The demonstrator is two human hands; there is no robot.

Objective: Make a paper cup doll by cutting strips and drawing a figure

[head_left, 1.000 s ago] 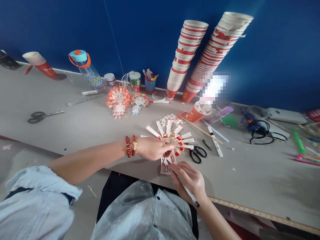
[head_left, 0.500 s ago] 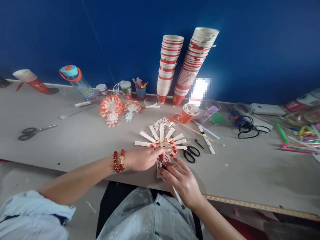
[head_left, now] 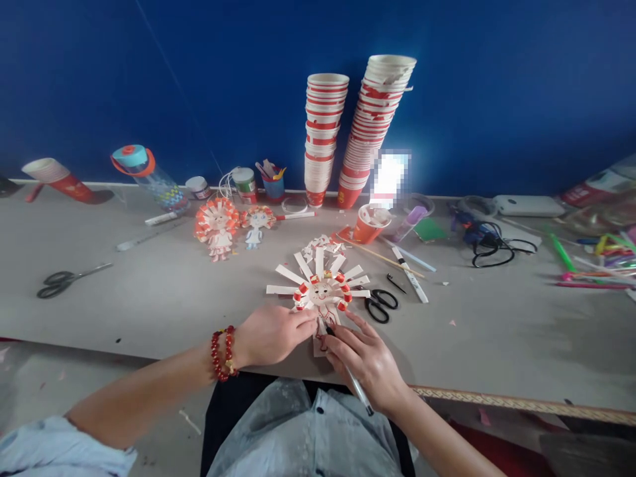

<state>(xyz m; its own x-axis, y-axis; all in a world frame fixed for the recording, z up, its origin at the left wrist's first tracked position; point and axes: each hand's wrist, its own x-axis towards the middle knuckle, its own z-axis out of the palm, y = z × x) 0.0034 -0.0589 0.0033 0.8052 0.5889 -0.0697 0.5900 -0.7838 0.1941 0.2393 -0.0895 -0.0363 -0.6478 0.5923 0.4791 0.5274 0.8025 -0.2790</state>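
Note:
A paper-cup doll (head_left: 320,291) lies at the table's front, its white strips fanned out around a drawn smiling face, with red-and-gold curls framing it. Below the face, a white paper piece bears a dress outline in red and dark lines. My left hand (head_left: 275,334), a red bead bracelet at its wrist, presses closed fingers on the doll's left edge just under the face. In my right hand (head_left: 365,364) is a clear-barrelled pen (head_left: 358,391), its dark tip against the drawn body. Black-handled scissors (head_left: 381,305) lie right of the doll, their blades partly hidden under a strip.
Behind the doll are paper scraps (head_left: 322,248) and a red cup (head_left: 371,225) of scraps. A white marker (head_left: 410,275) lies to the right. Two tall cup stacks (head_left: 320,146) lean on the blue wall. Finished dolls (head_left: 218,228) and grey scissors (head_left: 69,281) are leftward.
My left hand has drawn back left and toward me, uncovering the doll's face. The right hand still holds the pen at the paper body. The view has shifted slightly.

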